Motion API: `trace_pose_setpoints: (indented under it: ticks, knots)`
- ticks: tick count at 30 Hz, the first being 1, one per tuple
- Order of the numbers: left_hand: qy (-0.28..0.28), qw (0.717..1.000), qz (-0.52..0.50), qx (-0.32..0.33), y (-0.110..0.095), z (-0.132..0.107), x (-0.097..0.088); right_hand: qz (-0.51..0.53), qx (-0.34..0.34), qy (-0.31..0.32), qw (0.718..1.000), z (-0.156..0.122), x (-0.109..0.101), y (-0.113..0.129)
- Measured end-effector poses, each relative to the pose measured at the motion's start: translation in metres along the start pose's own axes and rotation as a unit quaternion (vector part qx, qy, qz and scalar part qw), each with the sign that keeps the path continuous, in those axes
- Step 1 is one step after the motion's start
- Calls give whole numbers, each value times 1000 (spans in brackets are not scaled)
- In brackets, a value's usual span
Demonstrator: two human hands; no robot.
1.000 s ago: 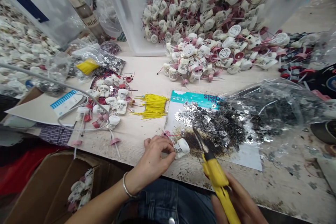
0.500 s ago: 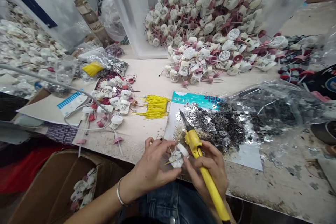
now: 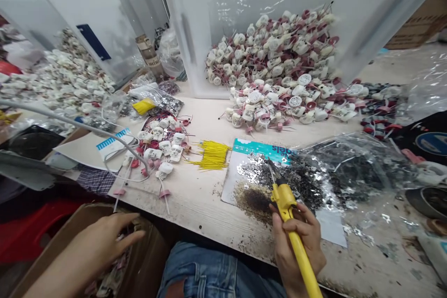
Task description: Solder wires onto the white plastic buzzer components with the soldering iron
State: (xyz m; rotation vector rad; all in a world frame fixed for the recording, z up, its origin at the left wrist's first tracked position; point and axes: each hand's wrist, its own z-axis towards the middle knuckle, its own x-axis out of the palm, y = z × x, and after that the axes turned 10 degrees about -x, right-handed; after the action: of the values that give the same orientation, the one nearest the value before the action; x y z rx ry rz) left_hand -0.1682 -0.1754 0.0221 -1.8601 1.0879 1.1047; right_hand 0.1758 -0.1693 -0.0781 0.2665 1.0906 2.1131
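Observation:
My right hand [image 3: 296, 242] is wrapped round the yellow handle of a soldering iron [image 3: 284, 200]. The iron's tip points up and away, over a heap of small dark and silvery metal pieces [image 3: 303, 181] on a white and teal sheet [image 3: 240, 146]. At the lower left, my left hand [image 3: 104, 237] hangs over a cardboard box [image 3: 66, 247], its fingers apart and nothing seen in them. White and pink plastic parts [image 3: 111, 270] lie in that box, partly hidden by the hand.
A bundle of yellow wires [image 3: 213, 154] lies mid-table, with a small pile of white and pink parts [image 3: 164, 142] to its left. Behind stands a large translucent bin [image 3: 188, 70] with many such parts heaped in and before it. A grey cable [image 3: 80, 123] loops across the left.
My left hand has moved left and down to the box, and the white plastic part has left its fingers. My right hand has shifted right with the iron. The view has tilted up.

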Motion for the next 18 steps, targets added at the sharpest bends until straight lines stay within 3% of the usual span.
trace_pose_setpoints:
  ticks: [4, 6, 8, 13, 16, 18]
  knots:
    - [89, 973, -48, 206, -98, 14, 15, -1, -16, 15, 1000, 3, -2, 1]
    - [136, 938, -50, 314, -152, 36, 14, -23, -37, 21, 999, 4, -6, 1]
    - [123, 916, -55, 379, -203, 66, 9, -38, -58, 27, 997, 4, -11, 1]
    - [-80, 933, -91, 339, -305, 138, -2, -65, -70, 36, 995, 6, -18, 6]
    - [-163, 934, -93, 303, -337, 160, 1, -74, -34, 24, 996, 6, -17, 10]
    - [-177, 937, -86, 290, -345, 169, 5, -69, -24, 15, 997, 7, -18, 10]
